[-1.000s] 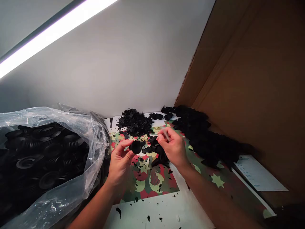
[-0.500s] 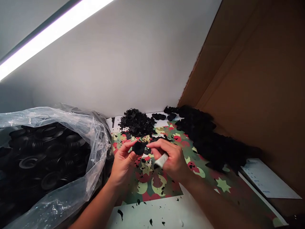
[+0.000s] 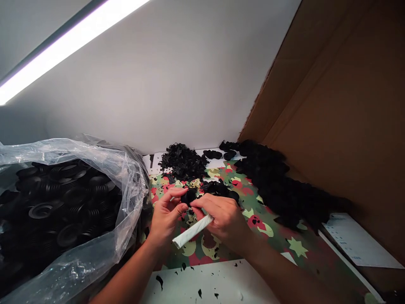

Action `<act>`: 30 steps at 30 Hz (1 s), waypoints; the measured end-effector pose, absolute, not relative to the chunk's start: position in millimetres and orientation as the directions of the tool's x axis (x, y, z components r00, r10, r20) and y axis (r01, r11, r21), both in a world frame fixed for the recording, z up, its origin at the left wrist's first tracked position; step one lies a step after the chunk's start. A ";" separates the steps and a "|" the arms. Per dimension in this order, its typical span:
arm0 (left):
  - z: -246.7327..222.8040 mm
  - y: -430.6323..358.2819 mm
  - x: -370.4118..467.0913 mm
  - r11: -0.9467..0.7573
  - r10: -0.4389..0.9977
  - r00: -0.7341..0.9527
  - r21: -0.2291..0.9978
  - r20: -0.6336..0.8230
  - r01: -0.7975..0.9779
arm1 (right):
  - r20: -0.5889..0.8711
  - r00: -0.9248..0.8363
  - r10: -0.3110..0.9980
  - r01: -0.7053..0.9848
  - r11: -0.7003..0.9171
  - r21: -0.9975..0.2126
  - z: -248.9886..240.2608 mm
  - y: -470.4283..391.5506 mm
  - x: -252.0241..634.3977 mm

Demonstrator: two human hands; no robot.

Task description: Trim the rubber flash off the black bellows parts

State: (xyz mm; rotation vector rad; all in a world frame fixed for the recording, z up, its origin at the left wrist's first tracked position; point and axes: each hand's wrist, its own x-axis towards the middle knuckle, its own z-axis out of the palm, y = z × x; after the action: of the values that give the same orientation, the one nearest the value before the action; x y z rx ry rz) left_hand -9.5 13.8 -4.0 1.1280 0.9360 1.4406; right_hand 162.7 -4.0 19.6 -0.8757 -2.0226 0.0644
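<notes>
My left hand (image 3: 166, 215) pinches a small round black part (image 3: 189, 196) between thumb and fingers, over a patterned sheet. My right hand (image 3: 221, 213) is closed around a white wrapped stick-like tool (image 3: 192, 232), whose pale end points down and left. The right thumb and forefinger touch the black part's right side. Whatever tip the tool has is hidden by the fingers. Just behind the right hand lies a small heap of black pieces (image 3: 217, 187).
A clear plastic bag (image 3: 133, 202) of ribbed black parts (image 3: 74, 194) stands at left. Black scraps (image 3: 182, 162) are piled behind the hands. A larger black heap (image 3: 278, 185) lies right, by a cardboard panel (image 3: 341, 126) and a white paper (image 3: 363, 242).
The black part has turned and shifted slightly right. My right hand has rotated, its fingers now on the part, and the white tool shows at more length, pointing left.
</notes>
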 end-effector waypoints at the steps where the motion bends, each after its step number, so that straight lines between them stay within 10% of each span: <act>1: -3.3 14.0 -9.0 -0.181 0.983 -0.026 0.954 0.180 -0.238 | 0.721 -0.342 0.603 0.580 0.739 -0.343 19.7 -4.7 161.6; 13: 2.3 4.6 -5.1 -0.077 0.995 0.025 0.915 0.095 -0.395 | 0.523 0.047 0.851 0.436 0.454 -0.777 19.6 14.0 180.0; 21: 0.9 8.8 -3.3 -0.006 0.999 0.030 0.870 0.023 -0.493 | 0.761 -0.264 0.593 0.334 0.796 -0.505 19.2 7.6 173.9; 30: -5.0 10.8 -6.8 -0.075 0.996 0.018 0.932 0.087 -0.353 | 0.735 -0.410 0.541 0.504 0.805 -0.312 17.8 5.2 172.4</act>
State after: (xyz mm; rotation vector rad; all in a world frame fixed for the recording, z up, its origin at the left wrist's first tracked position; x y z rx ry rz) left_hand -6.8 10.8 -5.0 1.0112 0.8763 1.3934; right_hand 172.4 5.2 17.8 -0.7713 -2.0797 0.0511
